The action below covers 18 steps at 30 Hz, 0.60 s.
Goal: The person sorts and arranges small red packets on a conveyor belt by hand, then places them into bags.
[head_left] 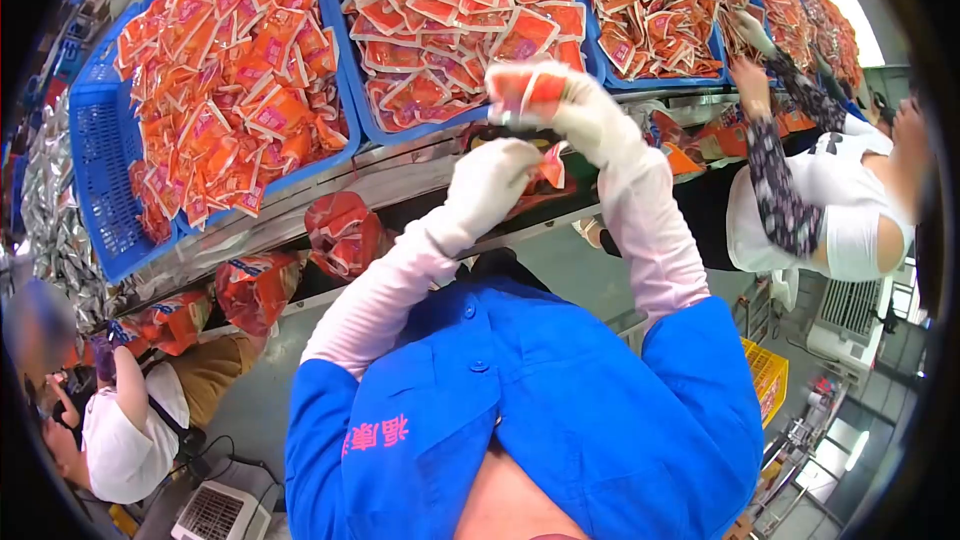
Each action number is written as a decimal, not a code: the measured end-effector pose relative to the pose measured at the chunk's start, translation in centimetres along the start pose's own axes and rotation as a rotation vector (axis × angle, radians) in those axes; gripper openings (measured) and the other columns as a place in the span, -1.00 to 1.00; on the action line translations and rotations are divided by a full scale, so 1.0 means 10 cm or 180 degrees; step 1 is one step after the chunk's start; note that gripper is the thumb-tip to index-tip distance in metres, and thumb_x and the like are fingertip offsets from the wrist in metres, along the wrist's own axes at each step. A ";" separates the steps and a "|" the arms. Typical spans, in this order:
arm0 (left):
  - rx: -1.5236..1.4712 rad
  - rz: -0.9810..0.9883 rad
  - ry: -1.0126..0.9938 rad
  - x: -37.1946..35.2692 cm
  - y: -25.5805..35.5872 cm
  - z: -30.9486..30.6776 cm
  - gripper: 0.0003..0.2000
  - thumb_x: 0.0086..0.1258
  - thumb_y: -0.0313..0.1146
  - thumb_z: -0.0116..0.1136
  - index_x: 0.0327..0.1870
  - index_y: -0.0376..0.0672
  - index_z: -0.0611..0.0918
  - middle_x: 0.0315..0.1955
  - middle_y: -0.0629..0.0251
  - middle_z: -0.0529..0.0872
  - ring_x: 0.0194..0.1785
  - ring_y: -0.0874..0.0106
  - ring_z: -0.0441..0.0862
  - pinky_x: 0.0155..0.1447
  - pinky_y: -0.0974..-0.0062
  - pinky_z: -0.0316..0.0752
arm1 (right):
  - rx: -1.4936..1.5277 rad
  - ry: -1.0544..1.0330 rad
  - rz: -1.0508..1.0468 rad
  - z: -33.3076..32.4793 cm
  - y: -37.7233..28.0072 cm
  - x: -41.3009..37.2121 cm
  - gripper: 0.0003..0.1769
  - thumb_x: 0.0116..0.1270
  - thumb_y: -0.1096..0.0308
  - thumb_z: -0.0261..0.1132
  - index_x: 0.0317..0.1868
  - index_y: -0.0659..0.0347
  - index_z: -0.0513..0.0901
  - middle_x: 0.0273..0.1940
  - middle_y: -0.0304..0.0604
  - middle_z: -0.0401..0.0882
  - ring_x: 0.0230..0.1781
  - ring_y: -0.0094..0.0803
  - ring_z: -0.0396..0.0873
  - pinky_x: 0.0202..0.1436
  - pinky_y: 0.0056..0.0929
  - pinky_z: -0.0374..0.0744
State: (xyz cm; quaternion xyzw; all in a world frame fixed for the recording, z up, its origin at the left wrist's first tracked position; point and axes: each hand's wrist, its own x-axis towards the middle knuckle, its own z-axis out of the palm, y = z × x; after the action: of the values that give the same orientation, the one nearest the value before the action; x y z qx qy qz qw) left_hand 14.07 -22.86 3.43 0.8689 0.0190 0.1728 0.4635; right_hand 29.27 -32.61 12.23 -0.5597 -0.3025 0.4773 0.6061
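Note:
My right hand (600, 125), in a white glove, is closed around red-and-white packets (527, 90) above the front rim of the middle crate; this part is blurred. Lower and to its left, my left hand (490, 185), also gloved in white, has its fingers pinched together. A small orange-and-white packet (553, 166) shows at those fingertips. Beyond both hands, the middle blue crate (362, 105) is heaped with flat red packets (440, 30). Part of a red bag below my hands is mostly hidden by them.
Blue crates (105, 175) of similar packets line the table. Red printed bags (345, 235) stand along its near edge. At the right, a co-worker (830, 200) in patterned sleeves reaches to a crate; another person (135, 420) is at the lower left. Silver packs (60, 200) lie far left.

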 end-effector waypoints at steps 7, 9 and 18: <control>0.2021 0.0874 -0.1465 -0.59 -0.12 -0.27 -0.87 0.20 -0.28 0.28 -0.29 -0.08 0.75 -0.38 0.34 0.77 -0.11 0.32 0.75 0.46 0.08 0.42 | -0.4606 -0.1166 0.1094 0.39 0.55 -0.23 -0.64 0.50 0.19 0.14 0.02 0.21 0.77 -0.09 0.15 0.78 -0.06 0.02 0.76 0.05 -0.07 0.67; 0.1852 0.1079 -0.1151 -0.66 -0.07 -0.39 -0.91 0.17 -0.33 0.24 -0.35 -0.06 0.72 -0.43 0.37 0.73 -0.15 0.36 0.74 0.48 0.08 0.42 | -0.4693 -0.1662 0.1824 0.55 1.07 -0.01 -0.64 0.39 0.20 0.28 0.08 0.22 0.73 -0.17 0.07 0.80 -0.10 0.02 0.77 0.03 -0.06 0.69; 0.1697 0.0735 -0.0836 -1.15 -0.25 -0.83 -0.88 0.09 -0.25 0.26 -0.40 -0.03 0.68 -0.47 0.36 0.66 -0.16 0.33 0.72 0.51 -0.11 0.37 | -0.4575 -0.2348 0.2017 1.40 1.13 0.34 -0.64 0.33 0.18 0.31 0.09 0.05 0.76 0.00 0.03 0.79 0.06 0.03 0.74 0.19 -0.10 0.66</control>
State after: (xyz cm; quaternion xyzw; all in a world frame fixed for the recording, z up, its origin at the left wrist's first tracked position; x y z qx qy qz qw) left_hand 0.92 -17.02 2.43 0.9710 -0.0952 0.0996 0.1953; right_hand 15.14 -24.94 3.42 -0.6744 -0.5378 0.4678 -0.1928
